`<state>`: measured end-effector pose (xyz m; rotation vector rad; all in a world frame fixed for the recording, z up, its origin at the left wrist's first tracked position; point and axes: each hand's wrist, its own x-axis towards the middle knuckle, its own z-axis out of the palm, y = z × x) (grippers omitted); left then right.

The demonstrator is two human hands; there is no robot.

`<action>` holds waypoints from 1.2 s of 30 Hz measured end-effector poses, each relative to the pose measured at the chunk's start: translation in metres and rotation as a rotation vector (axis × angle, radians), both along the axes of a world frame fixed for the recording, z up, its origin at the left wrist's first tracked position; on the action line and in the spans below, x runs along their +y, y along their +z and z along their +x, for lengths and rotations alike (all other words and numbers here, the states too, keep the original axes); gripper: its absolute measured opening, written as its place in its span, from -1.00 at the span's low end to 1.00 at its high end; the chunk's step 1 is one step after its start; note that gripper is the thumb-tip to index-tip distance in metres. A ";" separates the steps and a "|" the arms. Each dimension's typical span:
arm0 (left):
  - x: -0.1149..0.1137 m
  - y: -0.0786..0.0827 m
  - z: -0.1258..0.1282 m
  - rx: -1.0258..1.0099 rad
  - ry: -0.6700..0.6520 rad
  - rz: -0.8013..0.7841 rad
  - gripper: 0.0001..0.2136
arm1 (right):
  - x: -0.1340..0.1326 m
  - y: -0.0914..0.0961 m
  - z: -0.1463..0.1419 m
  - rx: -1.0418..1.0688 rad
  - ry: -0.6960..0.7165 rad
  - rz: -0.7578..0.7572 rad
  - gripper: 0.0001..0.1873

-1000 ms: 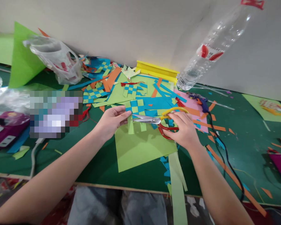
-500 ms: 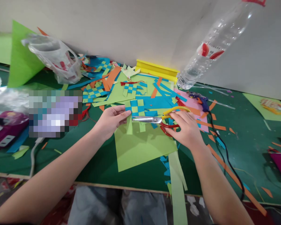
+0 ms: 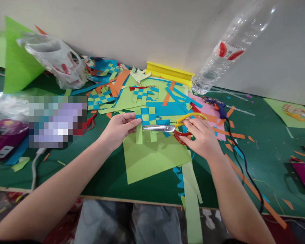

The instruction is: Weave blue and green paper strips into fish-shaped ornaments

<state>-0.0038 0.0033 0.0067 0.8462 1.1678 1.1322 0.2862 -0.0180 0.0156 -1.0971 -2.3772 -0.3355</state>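
Observation:
My left hand (image 3: 118, 129) pinches the left edge of a small woven blue-and-green paper mat (image 3: 146, 118), holding it above a light green sheet (image 3: 152, 157). My right hand (image 3: 202, 138) grips scissors (image 3: 171, 127) with a yellow upper handle and a red lower one. The silver blades are closed and lie across the green strips hanging below the woven mat. Both hands meet over the middle of the green table (image 3: 112, 178).
Heaps of paper strips and other woven pieces (image 3: 101, 99) lie behind. A clear bottle (image 3: 225, 51) leans at the wall beside a yellow box (image 3: 169, 73). A plastic bag (image 3: 57, 61) sits left, a glue gun (image 3: 220, 107) with black cord right, purple devices at both sides.
The scissor blades, apart a second ago, have closed on the green strips under the woven mat. Both hands stay in nearly the same place.

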 end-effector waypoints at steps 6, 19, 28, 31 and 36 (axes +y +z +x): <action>0.001 -0.003 -0.001 0.065 -0.011 0.047 -0.69 | 0.000 0.001 -0.001 -0.004 0.020 0.043 -0.65; 0.002 -0.006 -0.003 0.112 -0.014 0.062 -0.70 | 0.000 -0.004 -0.002 0.213 -0.071 -0.021 -0.61; -0.002 0.006 0.002 0.134 0.011 0.099 -0.69 | 0.004 -0.002 -0.002 0.476 -0.267 0.003 -0.60; -0.004 0.008 0.002 0.182 0.044 0.219 -0.77 | 0.000 0.001 -0.008 0.383 -0.226 0.034 -0.58; -0.006 0.007 -0.002 0.276 0.141 0.357 -0.82 | -0.006 0.003 -0.015 0.252 -0.252 0.054 -0.42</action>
